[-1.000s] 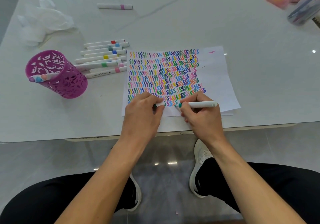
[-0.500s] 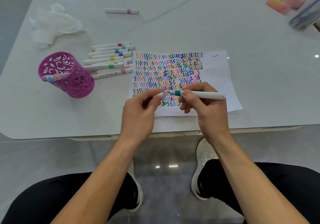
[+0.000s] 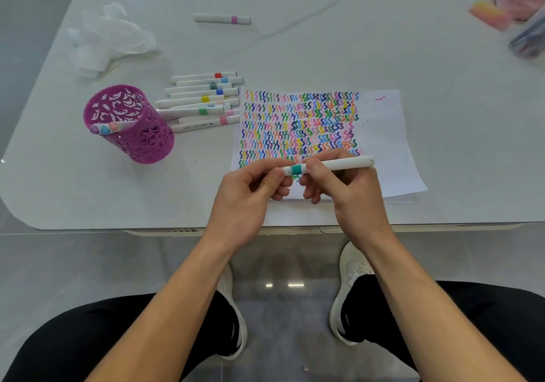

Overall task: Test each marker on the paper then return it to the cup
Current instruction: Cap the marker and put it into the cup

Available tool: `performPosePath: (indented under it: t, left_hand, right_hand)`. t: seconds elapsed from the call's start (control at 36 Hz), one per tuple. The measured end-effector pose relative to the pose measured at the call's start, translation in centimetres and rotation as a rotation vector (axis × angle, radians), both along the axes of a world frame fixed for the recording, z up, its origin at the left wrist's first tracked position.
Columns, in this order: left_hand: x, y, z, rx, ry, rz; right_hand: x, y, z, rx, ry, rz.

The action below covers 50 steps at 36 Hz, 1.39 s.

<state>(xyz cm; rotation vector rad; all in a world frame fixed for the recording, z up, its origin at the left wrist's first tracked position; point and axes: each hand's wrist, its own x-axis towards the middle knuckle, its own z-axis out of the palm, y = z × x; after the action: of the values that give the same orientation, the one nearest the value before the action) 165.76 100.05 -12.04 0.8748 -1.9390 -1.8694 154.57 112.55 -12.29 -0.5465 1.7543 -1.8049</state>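
1. The right hand (image 3: pixel 348 193) holds the teal marker (image 3: pixel 339 164) level above the near edge of the paper (image 3: pixel 383 145); its grip is pinched round the barrel just behind the teal band, thumb on top, which steadies the barrel against an end-on push.
2. The left hand (image 3: pixel 247 193) meets it from the other side; its grip pinches the cap (image 3: pixel 286 170) at the marker's left end between thumb and forefinger; the cap looks seated against the band, though I cannot tell whether it has clicked home.
3. A teal mark shows on the sheet just beneath the band; so the step in hand is probably capping, done over the paper so that a stray tip would mark the sheet and not the bench (image 3: pixel 295 42).
4. The cup (image 3: pixel 141 142) stands upright to the left, well apart from both hands; three coloured marker ends (image 3: pixel 104 129) show at its rim; this marker belongs there next.
5. A row of markers (image 3: pixel 200 101) lies on the bench between cup and paper, within easy reach, likely awaiting their test; a lone pink-banded marker (image 3: pixel 222 19) lies far back.
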Motion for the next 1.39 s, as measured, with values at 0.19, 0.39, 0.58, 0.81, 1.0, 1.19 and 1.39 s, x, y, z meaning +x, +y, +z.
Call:
performPosePath:
  t: [0.19, 0.39, 0.58, 0.81, 1.0, 1.19, 1.39]
  left_hand:
    - [0.9, -0.5, 0.7, -0.04, 0.02, 0.023]
    - [1.1, -0.6, 1.1, -0.064, 0.004, 0.053]
    - [1.3, -2.5, 2.3, -0.281, 0.004, 0.151]
    - [3.9, -7.7, 5.1, -0.647, 0.124, 0.682]
    - [5.3, -9.3, 4.1, -1.097, -0.055, 0.728]
    - [5.0, -9.5, 3.3, -1.007, -0.222, 0.679]
    - [4.5, -10.1, 2.9, -1.015, -0.338, 0.666]
  right_hand:
    - [0.2, -0.4, 0.2, -0.056, -0.116, 0.067]
    - [0.6, -1.0, 0.2, -0.071, -0.153, 0.088]
    - [1.6, -2.1, 0.0, -0.029, -0.135, 0.091]
    - [1.3, -2.9, -0.7, 0.017, -0.033, 0.031]
    - [2.1, -3.0, -1.7, 0.127, 0.117, 0.045]
    - [2.4, -2.9, -2.1, 0.194, 0.223, 0.084]
    - [2.4, -2.8, -2.0, 0.227, 0.234, 0.098]
